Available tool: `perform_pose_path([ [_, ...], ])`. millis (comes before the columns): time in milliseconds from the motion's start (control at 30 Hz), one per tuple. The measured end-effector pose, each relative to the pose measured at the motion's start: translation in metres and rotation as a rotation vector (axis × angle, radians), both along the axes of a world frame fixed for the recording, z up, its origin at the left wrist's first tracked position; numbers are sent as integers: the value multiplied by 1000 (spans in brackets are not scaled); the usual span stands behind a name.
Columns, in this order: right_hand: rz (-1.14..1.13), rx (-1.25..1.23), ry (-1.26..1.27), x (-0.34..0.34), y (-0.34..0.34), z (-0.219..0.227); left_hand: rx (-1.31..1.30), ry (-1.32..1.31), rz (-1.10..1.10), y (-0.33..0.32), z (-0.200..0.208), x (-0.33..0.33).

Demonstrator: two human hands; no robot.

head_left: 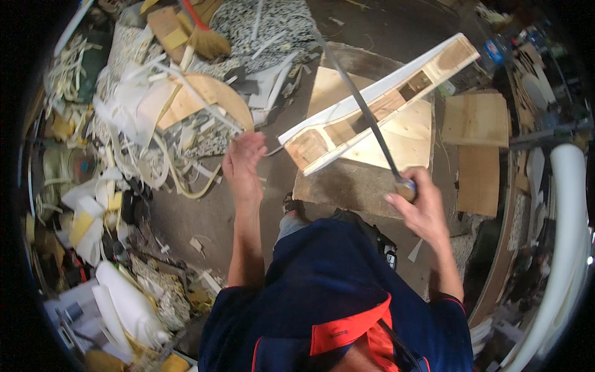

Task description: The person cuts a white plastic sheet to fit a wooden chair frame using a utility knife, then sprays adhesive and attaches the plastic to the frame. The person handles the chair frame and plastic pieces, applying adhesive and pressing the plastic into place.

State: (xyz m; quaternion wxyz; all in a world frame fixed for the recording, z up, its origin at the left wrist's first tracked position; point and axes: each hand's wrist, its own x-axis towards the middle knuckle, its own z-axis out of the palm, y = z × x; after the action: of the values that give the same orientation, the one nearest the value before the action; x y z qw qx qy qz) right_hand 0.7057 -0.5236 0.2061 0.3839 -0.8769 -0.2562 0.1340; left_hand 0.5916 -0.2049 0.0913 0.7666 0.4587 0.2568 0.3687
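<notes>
My right hand (pixel 423 204) is closed round the handle of a long, thin-bladed knife (pixel 365 110). Its blade slants up and to the left, across and above a long wooden frame piece (pixel 390 102) with white foam along its edges. That piece lies tilted over light plywood sheets (pixel 396 136) on a worn board (pixel 338 192). To the left of the frame piece, my left hand (pixel 245 161) is raised and slightly blurred, its fingers stretched out. A thin pale strip curves beside its fingers; whether they touch cannot be made out.
A heap of foam offcuts (pixel 176 158) and a round-edged plywood piece (pixel 232 102) fill the left side. A broom (pixel 209 42) lies behind them, beside speckled foam slabs (pixel 266 28). On the right are wooden panels (pixel 476 121) and a long white foam roll (pixel 567 204).
</notes>
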Motion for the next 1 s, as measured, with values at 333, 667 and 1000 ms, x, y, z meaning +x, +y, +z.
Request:
perform_pose_path([
  [333,386,-482,-424,-16,-2,127,556,137,445,-12,62,-30],
  [667,398,-571,-600,-40,40,150,897,277,-121,-1,80,-10],
  [1000,378,-576,-609,-42,32,148,976,337,-211,0,83,-4],
])
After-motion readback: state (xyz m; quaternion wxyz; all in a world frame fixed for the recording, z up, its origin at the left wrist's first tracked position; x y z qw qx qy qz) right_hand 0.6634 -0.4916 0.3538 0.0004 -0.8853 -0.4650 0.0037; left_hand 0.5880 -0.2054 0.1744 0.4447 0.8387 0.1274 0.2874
